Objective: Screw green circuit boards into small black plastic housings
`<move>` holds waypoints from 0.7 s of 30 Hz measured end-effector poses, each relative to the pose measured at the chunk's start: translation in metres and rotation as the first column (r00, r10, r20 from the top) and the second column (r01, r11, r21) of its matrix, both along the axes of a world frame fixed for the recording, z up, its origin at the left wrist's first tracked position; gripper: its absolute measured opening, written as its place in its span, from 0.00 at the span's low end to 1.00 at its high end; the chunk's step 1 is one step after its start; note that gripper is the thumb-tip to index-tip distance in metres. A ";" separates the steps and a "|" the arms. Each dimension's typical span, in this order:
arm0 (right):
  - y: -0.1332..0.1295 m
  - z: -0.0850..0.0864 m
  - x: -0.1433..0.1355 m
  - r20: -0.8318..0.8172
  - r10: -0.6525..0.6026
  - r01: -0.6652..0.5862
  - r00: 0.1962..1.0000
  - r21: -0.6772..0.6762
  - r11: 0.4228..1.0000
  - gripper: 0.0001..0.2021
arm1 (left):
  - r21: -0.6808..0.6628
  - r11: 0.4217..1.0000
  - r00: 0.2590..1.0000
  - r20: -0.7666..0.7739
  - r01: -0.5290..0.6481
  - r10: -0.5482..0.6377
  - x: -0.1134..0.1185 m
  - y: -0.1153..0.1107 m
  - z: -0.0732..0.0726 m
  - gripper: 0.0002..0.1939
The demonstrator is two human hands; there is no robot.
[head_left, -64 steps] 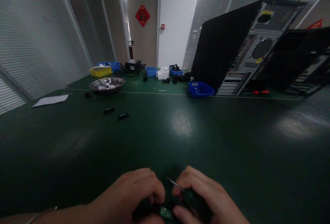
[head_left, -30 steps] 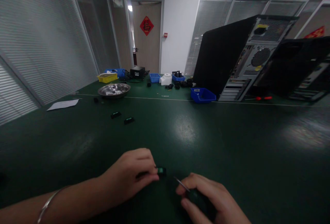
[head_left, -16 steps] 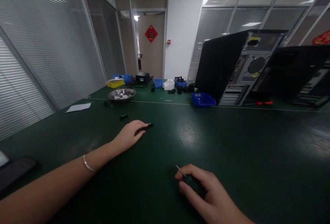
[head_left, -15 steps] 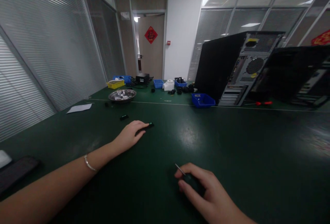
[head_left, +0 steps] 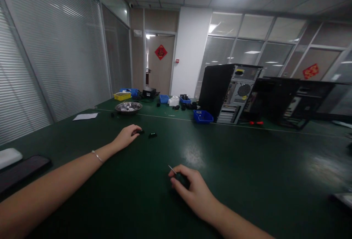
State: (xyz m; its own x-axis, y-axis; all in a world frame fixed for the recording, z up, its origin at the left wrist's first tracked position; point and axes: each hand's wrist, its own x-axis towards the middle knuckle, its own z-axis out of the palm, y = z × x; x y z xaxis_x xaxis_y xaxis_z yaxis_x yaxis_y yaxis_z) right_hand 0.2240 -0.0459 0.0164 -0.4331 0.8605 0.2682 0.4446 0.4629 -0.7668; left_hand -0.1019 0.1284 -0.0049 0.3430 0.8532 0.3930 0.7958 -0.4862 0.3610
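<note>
My left hand (head_left: 127,135) reaches out over the green tabletop (head_left: 154,202), a bracelet on its wrist. Its fingertips are closed on a small black part (head_left: 141,132), which is partly hidden by them. Just to the right lies another small black piece (head_left: 152,135), apart from the hand. Nearer to me, my right hand (head_left: 192,187) grips a screwdriver (head_left: 181,180) by its dark handle. The thin metal shaft points up and to the left, away from the table parts' details, which are too small to make out.
A metal bowl (head_left: 128,107) with small items stands beyond my left hand, beside a paper sheet (head_left: 85,116). Blue bin (head_left: 202,116) and computer tower (head_left: 228,94) are at the back right. A phone (head_left: 24,171) and white object (head_left: 9,158) lie at the left edge.
My left hand has left one small black piece and moved left onto the other. The right hand still holds the screwdriver. The view has tilted upward and turned slightly right.
</note>
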 end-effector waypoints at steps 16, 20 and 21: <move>0.009 -0.007 0.008 -0.117 -0.126 0.105 0.985 -0.168 0.980 0.14 | -0.080 0.988 0.963 -0.227 0.130 -0.145 -0.083 -0.134 0.030 0.35; 0.017 -0.012 0.006 -0.184 -0.185 0.124 0.965 -0.299 0.946 0.15 | -0.177 0.958 0.895 -0.349 0.227 -0.277 -0.118 -0.194 0.042 0.37; 0.018 -0.013 0.005 -0.190 -0.194 0.127 0.962 -0.315 0.940 0.15 | -0.170 0.952 0.860 -0.410 0.255 -0.304 -0.124 -0.205 0.040 0.38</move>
